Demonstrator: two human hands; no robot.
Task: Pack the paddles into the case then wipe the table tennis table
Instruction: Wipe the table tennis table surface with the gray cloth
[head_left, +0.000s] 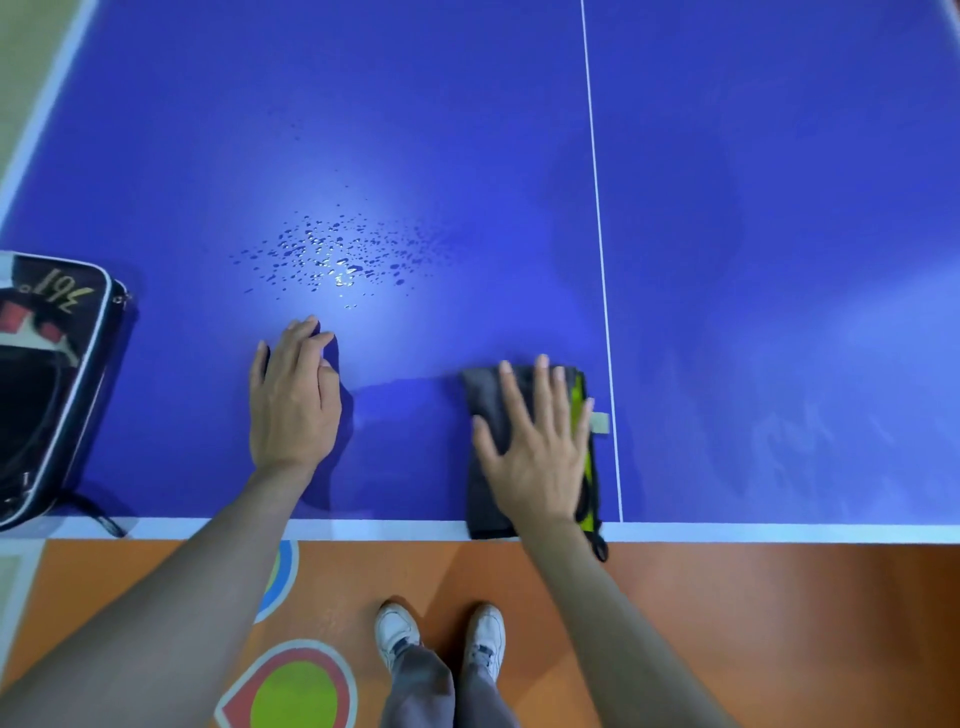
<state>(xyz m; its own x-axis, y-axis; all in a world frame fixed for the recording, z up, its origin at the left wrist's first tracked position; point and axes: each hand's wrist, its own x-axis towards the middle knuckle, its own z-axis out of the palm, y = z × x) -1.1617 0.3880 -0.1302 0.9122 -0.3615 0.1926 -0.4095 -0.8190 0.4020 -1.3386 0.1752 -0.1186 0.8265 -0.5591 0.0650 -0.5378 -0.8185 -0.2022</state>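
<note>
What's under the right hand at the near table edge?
The right hand lies flat, fingers spread, on a folded grey cloth with a yellow-green edge, which rests on the blue table. The table surface beneath the cloth is covered, so unseen.

Orange floor (779, 623) with coloured round markings (296, 691).

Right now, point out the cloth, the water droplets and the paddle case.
cloth (488, 415), head view, bare grey fold
water droplets (337, 254), head view, middle of patch
paddle case (47, 384), head view, printed lid
</note>
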